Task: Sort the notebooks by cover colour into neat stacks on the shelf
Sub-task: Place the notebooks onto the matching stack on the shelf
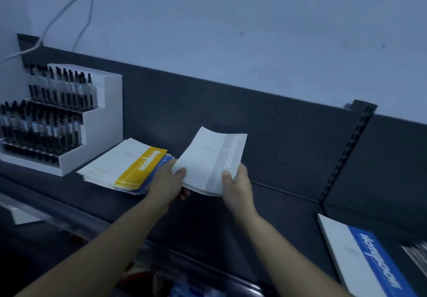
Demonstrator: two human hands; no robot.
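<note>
Dim shelf [286, 213]; lettering on grey notebooks [208, 155] blurs unreadably.

"Notebook" on the blue-banded notebook [365, 257], yellow-banded notebook [122, 162] and grey-banded notebook [208, 160].

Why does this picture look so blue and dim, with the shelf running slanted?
Head view: dim light with a bluish cast; the shelf runs tilted and slightly bowed, likely the wide-angle lens and a tilted head; the pen display is smeared by blur; the grey notebook gripped by the left hand and right hand is sharper, though its small print is unreadable.
</note>
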